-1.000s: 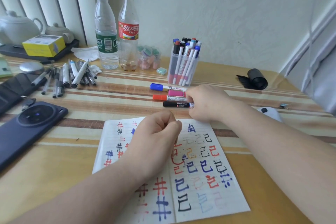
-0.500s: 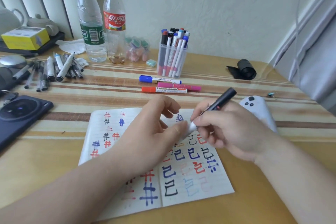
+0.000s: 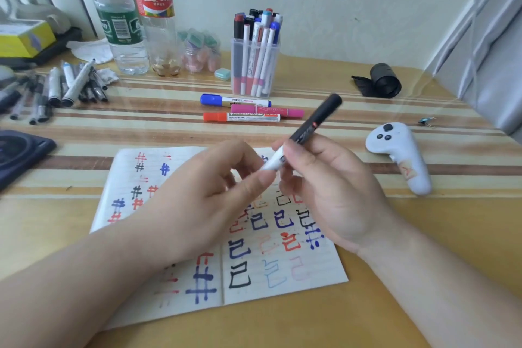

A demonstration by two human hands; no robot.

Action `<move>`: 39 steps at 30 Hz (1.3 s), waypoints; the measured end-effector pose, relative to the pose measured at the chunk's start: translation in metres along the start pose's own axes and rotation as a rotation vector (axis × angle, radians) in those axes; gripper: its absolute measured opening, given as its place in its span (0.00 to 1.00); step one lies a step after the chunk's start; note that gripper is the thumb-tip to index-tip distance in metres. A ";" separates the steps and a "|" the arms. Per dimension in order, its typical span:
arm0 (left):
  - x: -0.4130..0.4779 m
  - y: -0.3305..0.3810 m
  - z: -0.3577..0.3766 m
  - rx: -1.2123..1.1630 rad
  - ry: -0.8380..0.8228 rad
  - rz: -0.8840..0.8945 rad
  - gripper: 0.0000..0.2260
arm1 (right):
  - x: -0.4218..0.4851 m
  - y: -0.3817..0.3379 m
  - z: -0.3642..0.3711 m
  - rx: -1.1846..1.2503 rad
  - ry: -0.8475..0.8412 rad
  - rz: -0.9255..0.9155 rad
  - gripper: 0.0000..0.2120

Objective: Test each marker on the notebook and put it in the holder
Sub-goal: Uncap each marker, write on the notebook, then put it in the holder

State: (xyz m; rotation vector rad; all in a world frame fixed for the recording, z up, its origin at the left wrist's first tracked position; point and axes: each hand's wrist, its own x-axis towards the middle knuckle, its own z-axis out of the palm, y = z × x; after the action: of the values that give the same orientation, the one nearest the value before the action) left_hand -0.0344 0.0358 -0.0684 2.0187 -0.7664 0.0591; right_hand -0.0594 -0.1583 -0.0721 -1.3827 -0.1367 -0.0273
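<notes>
Uncapping looks to be the step in hand. The black-and-white plastic marker [image 3: 313,121] is gripped mid-barrel by the right hand [image 3: 324,192], fingers curled round it, with the black end tilted up and away beyond the knuckles and the white end pointed down toward the left hand [image 3: 203,200]. That white tip is pinched between left thumb and forefinger, the other fingers loosely curled; which end is the cap cannot be told. Both hands are held above the open lined paper notebook [image 3: 282,277], crowded with coloured test marks, and no tip is touching the page. Next, by this reading, a straight pull apart is called for, then a stroke on bare paper beneath the hands. The clear plastic holder [image 3: 274,70], packed with pens, is stood well beyond the fingertips, with three capped markers [image 3: 241,117] laid between.
</notes>
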 end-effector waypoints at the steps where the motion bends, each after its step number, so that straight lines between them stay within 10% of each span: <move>1: 0.000 0.000 -0.001 -0.006 0.024 0.009 0.10 | 0.001 -0.002 -0.001 -0.010 0.011 -0.004 0.11; 4: 0.001 -0.002 0.000 -0.057 0.162 -0.009 0.06 | 0.000 -0.012 -0.007 -0.062 0.020 0.036 0.13; 9: 0.002 0.000 -0.005 0.198 0.229 0.142 0.31 | -0.005 -0.024 -0.023 -0.353 -0.227 0.199 0.09; 15: -0.001 0.008 0.000 0.262 0.125 0.156 0.06 | -0.003 -0.038 -0.032 -0.090 -0.204 0.245 0.14; 19: -0.003 0.009 0.004 0.210 0.125 0.098 0.08 | -0.001 -0.034 -0.025 0.151 -0.180 0.148 0.12; 28: -0.006 0.017 0.006 -0.092 -0.122 0.195 0.09 | -0.013 -0.011 0.014 -0.195 -0.072 -0.323 0.06; 39: 0.000 0.005 0.007 -0.192 -0.157 0.111 0.11 | -0.016 -0.013 0.022 -0.150 -0.030 -0.288 0.05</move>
State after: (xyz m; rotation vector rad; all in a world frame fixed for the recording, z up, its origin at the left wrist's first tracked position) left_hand -0.0389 0.0285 -0.0686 1.8129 -0.9469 -0.1065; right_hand -0.0779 -0.1402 -0.0573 -1.5040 -0.3640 -0.2618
